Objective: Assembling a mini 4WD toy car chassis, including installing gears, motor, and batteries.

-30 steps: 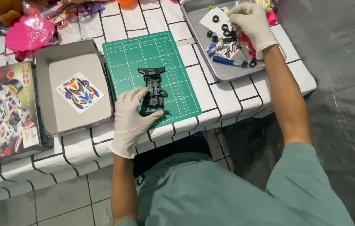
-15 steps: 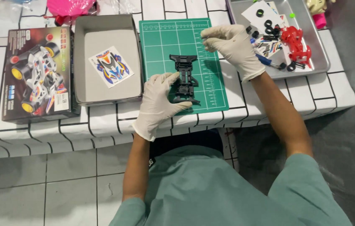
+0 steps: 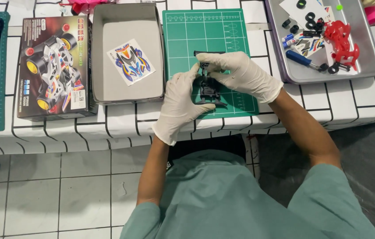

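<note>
Gloved hands at work on a small black plastic toy-car chassis lying on a green gridded cutting mat.

Left hand braces the chassis side, fingers curled around it; right hand pinches at its front end, apparently seating a part. Pressing home likely needs a steady grip. Nearby: grey metal tray with red frame and black tyres, open grey cardboard box holding a colourful sticker sheet.

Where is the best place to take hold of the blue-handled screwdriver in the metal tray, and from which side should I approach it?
Grip the blue-handled screwdriver by its thick blue handle, coming from above. It lies flat in the metal tray, handle toward the upper left, and that end looks clear. Its tip points to the black rings and red part, so that end is probably crowded.
</note>
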